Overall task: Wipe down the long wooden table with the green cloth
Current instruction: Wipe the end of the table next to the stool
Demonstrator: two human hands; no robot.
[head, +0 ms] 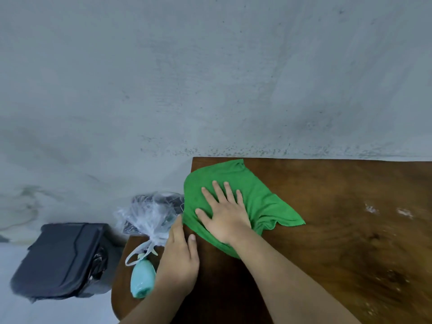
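The green cloth (259, 197) lies spread over the far left corner of the dark wooden table (339, 242), its left part hanging past the table's left edge. My right hand (225, 213) presses flat on the cloth with fingers spread. My left hand (178, 260) rests on the table's left edge just below the cloth, thumb on top and fingers curved over the side; its fingertips are near the cloth's lower left edge. Pale smudges (388, 211) show on the wood to the right.
A lower wooden surface (121, 277) left of the table carries a tied clear plastic bag (152, 216) and a light teal bottle (142, 279). A black lidded bin (63, 260) stands further left. A grey concrete wall (210, 78) runs right behind the table.
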